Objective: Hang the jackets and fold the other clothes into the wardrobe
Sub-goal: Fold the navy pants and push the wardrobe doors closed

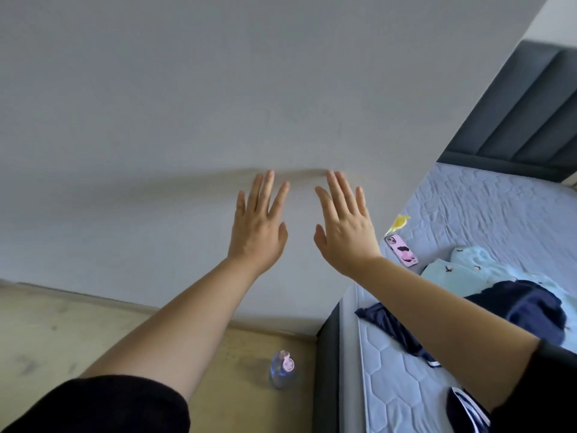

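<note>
Both hands, left hand [257, 228] & right hand [345, 231], raised toward bare wall [187, 104], fingers straight, spread, holding nothing; clothes [512, 303] lie unsorted on bed [402, 370], wardrobe not in view; next likely: turn, pick up a garment.

Item count, head view:

- Hands: two. The left hand [257, 228] and the right hand [345, 228] are both raised with fingers straight, side by side near centre, apart from each other.
- Black sleeves: two, one on each arm, at 7 and 4 o'clock.
- Beds: one bed [399, 379], at 3 to 5 o'clock, with one dark headboard [524, 120] at 2 o'clock.
- Phones: one, the pink-cased phone [401, 250] on the bed.
- Bottles: one clear bottle [282, 370] on the floor at 6 o'clock.
- Yellow objects: one yellow item [399, 222] just above the phone; type cannot be told.
- Garments on the bed: at least three, one light-blue garment [452, 270], one navy garment [527, 301] and one striped dark garment [468, 410]; exact count cannot be told.
</note>
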{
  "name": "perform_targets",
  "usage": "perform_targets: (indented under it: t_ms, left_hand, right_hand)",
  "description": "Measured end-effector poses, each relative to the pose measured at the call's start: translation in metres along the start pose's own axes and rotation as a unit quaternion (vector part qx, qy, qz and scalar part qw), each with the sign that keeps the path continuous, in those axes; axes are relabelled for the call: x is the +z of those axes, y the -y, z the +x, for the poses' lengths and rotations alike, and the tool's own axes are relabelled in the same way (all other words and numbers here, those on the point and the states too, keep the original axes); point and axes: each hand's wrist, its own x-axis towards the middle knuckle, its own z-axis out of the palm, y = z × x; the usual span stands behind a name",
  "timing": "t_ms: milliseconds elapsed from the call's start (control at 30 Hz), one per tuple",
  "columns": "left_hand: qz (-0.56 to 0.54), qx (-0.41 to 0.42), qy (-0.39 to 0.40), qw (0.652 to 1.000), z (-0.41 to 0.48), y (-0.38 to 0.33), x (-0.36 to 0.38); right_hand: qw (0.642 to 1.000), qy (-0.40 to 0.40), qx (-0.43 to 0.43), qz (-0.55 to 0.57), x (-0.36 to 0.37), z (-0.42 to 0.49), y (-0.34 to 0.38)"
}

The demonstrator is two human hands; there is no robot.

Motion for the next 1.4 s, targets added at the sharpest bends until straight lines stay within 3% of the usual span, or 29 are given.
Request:
perform_targets:
  t_ms: [533,833,1133,1267,1400]
  left_hand:
    - [0.023,-0.006,0.011,1.0,-0.128,-0.016,0.221]
    - [0.022,-0.032,0.043,0.998,-0.201,-0.151,0.271]
    - [0.014,-0.001,0.066,0.998,-0.222,-0.278,0.321]
    - [0.0,-0.008,0.124,0.992,-0.235,-0.306,0.362]
    - [-0.029,-0.023,0.207,0.978,-0.252,-0.32,0.403]
  right_hand:
    - [0.999,-0.048,0.0,0.013,0.219,-0.144,-0.028]
    - [0.998,0.024,0.04,0.036,0.207,-0.278,-0.116]
    - [0.993,0.028,0.097,0.064,0.21,-0.392,-0.201]
    - [0.984,0.058,0.152,0.072,0.235,-0.432,-0.233]
    - [0.951,0.158,0.249,0.089,0.265,-0.466,-0.263]
